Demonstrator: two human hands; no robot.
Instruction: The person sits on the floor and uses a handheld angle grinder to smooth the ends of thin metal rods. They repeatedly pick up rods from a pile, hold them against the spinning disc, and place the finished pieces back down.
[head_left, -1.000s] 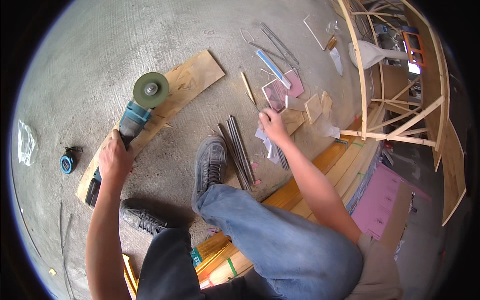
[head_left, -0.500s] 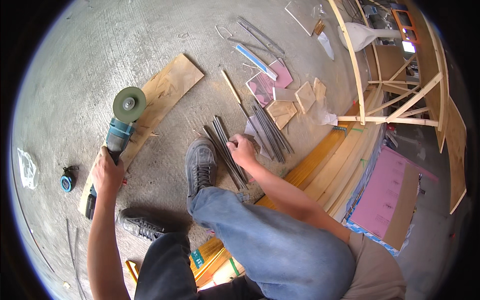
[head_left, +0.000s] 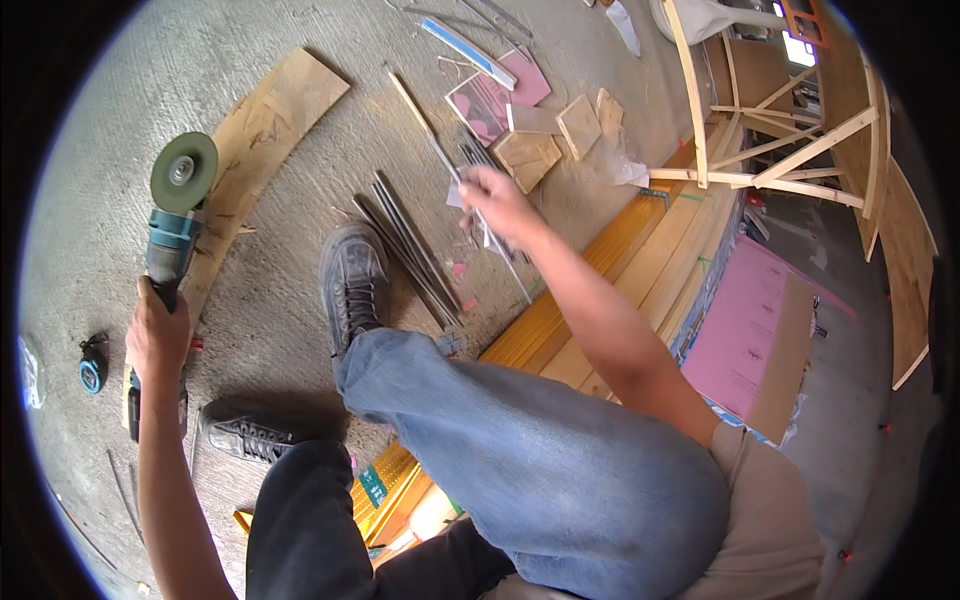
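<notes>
My left hand [head_left: 160,335] grips an angle grinder [head_left: 172,245] by its body, its green disc [head_left: 184,172] at the far end. The grinder is over a long wooden board [head_left: 265,130] on the floor. My right hand [head_left: 497,207], slightly blurred, is closed around thin metal rods [head_left: 477,152]; their far ends show beyond the fingers, while the hand hides much of the rest. A long thin rod [head_left: 440,152] runs past the same fingers. Another bundle of dark metal rods [head_left: 410,250] lies on the concrete beside my shoe [head_left: 355,280].
Pink panel pieces [head_left: 525,80], a blue-and-white strip [head_left: 468,52] and small wood offcuts [head_left: 578,127] lie beyond my right hand. Timber planks [head_left: 610,250] are stacked at right, near a wooden frame [head_left: 790,150]. A blue tape measure [head_left: 92,372] sits at left.
My right hand has moved from the near rod bundle to the rods farther right and closed on them. The whole view has shifted; my left hand still holds the grinder.
</notes>
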